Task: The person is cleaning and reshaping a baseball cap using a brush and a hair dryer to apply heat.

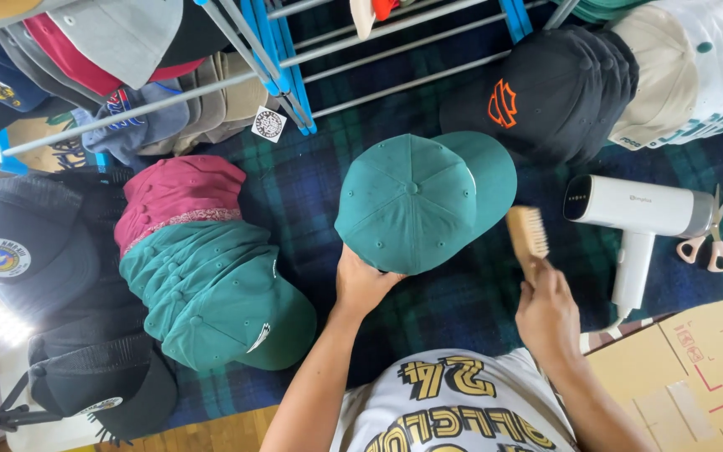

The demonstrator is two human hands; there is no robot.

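A green cap [418, 201] is being held up in the middle of the frame by the left hand [363, 283], whose fingers are being closed on the cap's lower rear edge; the crown is being shown from above and the brim is being pointed toward the upper right. The cap is being kept directly above and touching that hand. A wooden brush [528, 234] is being gripped by its handle in the right hand [547, 311], which is being closed around it, just right of centre. The bristled head is being held just beside the cap's right edge, near the brim; whether bristles and fabric are touching cannot be told.

A dark blue and green plaid cloth [311, 197] is being used as the surface beneath everything. At the left of the frame a nested stack of green caps [211, 293] is being laid on its side, with maroon caps [179, 192] being tucked behind it. Black caps [85, 368] are being stacked at the lower left. At the upper right a black cap with an orange emblem [546, 96] is being rested beside cream caps [671, 75]. A white handheld steamer-like appliance [638, 213] is being laid right of the brush, with scissors [710, 234] just beside it. A cardboard box [696, 377] is being shown at the lower right, and a grey and blue metal rack [278, 59] across the top.
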